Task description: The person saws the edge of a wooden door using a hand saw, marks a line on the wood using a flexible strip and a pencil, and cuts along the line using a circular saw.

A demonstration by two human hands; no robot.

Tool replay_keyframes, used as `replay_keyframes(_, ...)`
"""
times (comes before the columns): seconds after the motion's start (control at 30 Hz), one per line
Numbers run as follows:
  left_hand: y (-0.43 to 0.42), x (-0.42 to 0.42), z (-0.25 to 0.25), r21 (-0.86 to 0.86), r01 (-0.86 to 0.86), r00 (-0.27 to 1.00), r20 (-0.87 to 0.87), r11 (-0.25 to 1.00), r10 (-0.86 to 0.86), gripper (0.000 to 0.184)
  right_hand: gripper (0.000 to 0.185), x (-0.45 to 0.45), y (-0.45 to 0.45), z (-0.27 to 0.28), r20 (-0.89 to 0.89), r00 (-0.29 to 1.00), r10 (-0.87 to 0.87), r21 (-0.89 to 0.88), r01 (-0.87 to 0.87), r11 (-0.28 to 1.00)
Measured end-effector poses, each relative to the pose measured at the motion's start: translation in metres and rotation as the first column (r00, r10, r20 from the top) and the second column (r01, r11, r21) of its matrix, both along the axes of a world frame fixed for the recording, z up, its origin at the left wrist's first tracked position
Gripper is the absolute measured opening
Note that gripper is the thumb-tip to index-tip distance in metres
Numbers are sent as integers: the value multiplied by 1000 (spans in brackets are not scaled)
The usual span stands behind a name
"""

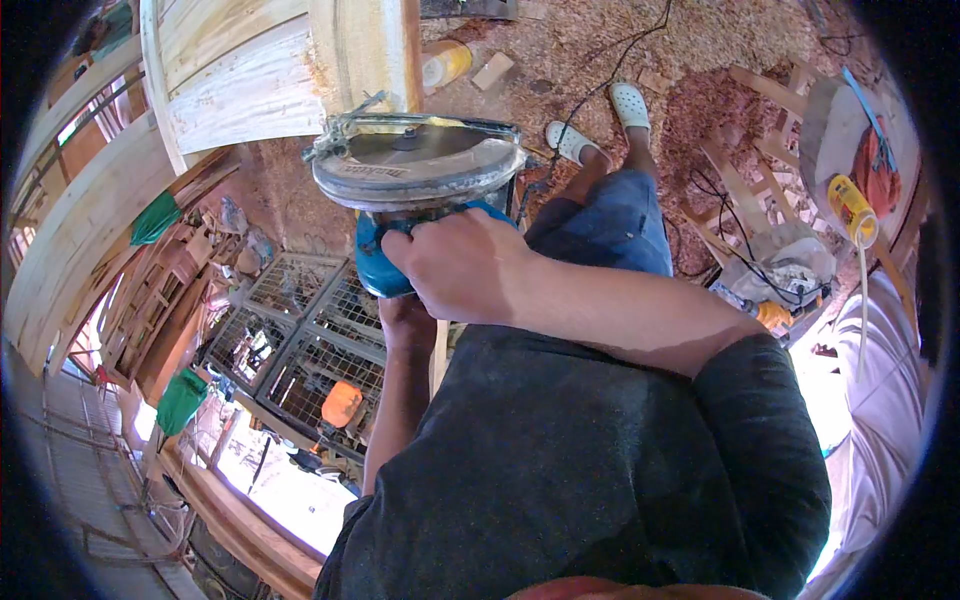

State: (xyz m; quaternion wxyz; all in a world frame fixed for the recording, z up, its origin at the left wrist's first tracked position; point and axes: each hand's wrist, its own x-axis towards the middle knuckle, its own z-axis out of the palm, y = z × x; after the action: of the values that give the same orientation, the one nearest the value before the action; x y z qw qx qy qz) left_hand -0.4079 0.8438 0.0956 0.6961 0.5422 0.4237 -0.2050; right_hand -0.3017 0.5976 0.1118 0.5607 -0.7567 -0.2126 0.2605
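A circular saw (420,175) with a blue body and a round, dusty blade guard is tilted on its side in front of my torso. My right hand (465,262) is closed around the saw's blue handle area, knuckles up. Below it, my left hand (405,312) reaches up to the underside of the blue body, its fingers hidden behind the saw and my right hand. The saw's front edge lies against or very near the end of a pale wooden panel (245,110) with a thick post (365,55); contact cannot be made out.
Sawdust covers the floor (720,50), with a yellow bottle (446,65) and a wood offcut (492,71). A black cable (610,75) runs past my clogs (630,105). A wire-mesh frame (310,310) stands left. Another yellow bottle (853,210) and wooden frames (750,190) are right.
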Motion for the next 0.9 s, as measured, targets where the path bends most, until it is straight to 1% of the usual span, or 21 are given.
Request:
replay_keyframes(0.17, -1, 2, 2, 46, -67, 997, -37, 997, 69, 64, 21, 3, 4, -2, 28, 1000, -2, 33, 2, 999)
replay_keyframes(0.27, -2, 5, 4, 11, 13, 1000, -1, 1000, -13, 63, 19, 4, 6, -3, 34, 999, -19, 28, 18, 999)
replay_keyframes(0.37, -2, 5, 4, 34, 12, 1000, -4, 999, -12, 62, 19, 6, 7, -4, 30, 1000, -2, 25, 1, 1000)
replay_keyframes(0.47, 8, 1, -1, 9, -15, 1000, -16, 1000, 15, 58, 19, 7, 6, -2, 37, 999, 5, 27, -6, 1000)
replay_keyframes(0.57, 17, -2, -4, 40, -34, 997, -68, 999, 37, 57, 20, 10, 7, 0, 4, 999, 44, 22, -44, 999)
replay_keyframes(0.67, 14, -1, -5, 81, -49, 998, -24, 996, 51, 48, 20, 11, 11, -2, -3, 1000, 29, 25, -29, 999)
replay_keyframes(0.77, 6, 6, 1, 104, -59, 998, -7, 993, 60, 47, 20, 14, 15, -3, 17, 998, 58, 18, -58, 998)
replay_keyframes(0.9, 16, 0, -2, 169, 89, 995, 30, 982, -95, 47, 21, 18, 15, -2, 11, 997, 76, 14, -76, 997)
